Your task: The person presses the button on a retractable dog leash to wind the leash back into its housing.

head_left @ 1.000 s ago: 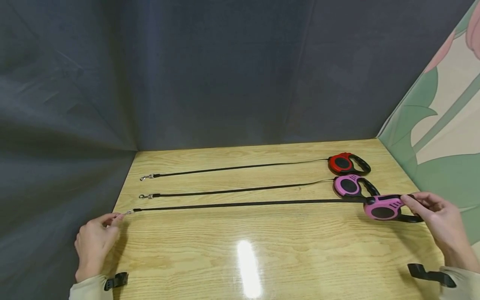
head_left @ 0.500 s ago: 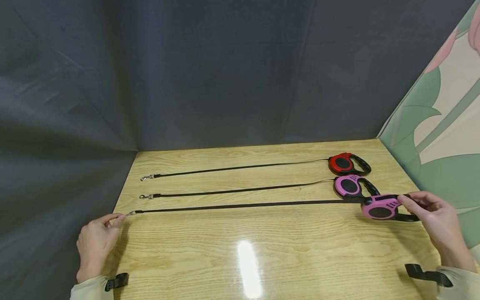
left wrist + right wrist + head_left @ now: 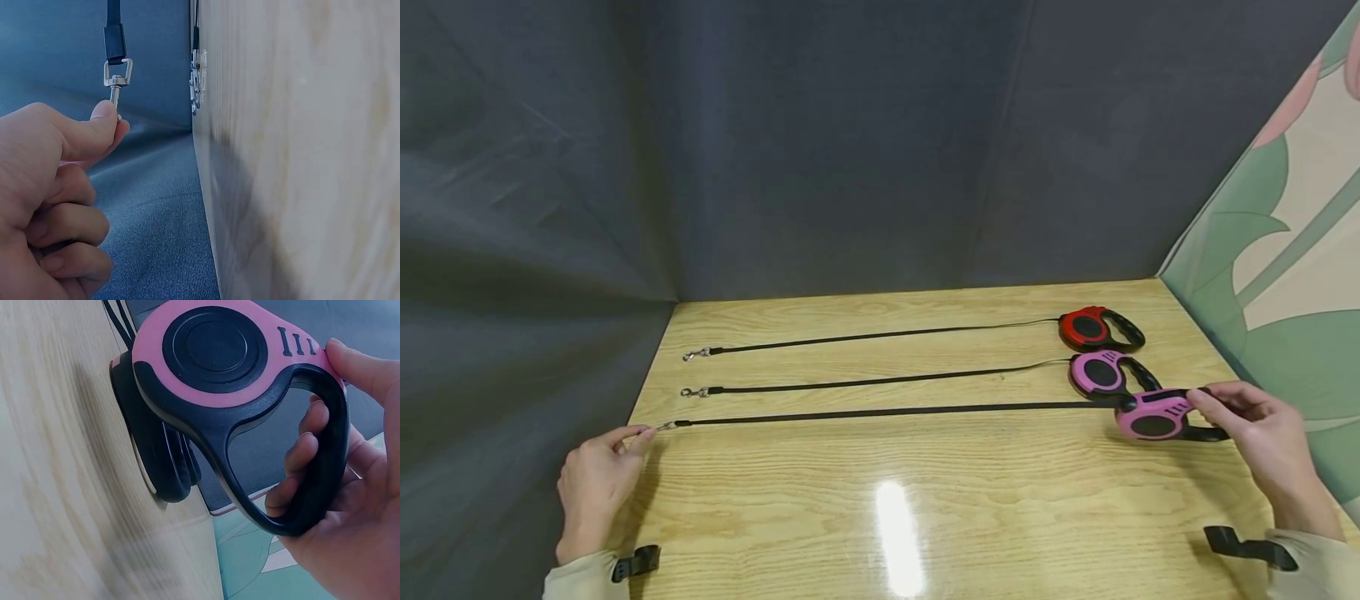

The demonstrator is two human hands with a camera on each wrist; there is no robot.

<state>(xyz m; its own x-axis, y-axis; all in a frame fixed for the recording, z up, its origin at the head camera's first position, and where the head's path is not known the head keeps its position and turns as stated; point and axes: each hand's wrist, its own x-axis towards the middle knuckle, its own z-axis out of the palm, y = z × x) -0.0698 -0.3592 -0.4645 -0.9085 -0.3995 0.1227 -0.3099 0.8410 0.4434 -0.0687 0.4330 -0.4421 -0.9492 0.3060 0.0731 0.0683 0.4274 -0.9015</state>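
On my feed the left hand (image 3: 598, 482) pinches the metal clip (image 3: 116, 80) — the right hand (image 3: 1273, 437) grips the black handle (image 3: 329, 465) of the nearer pink leash (image 3: 1153, 427), its black strap (image 3: 880, 412) stretched straight between them, raised off the wooden table (image 3: 775, 517).
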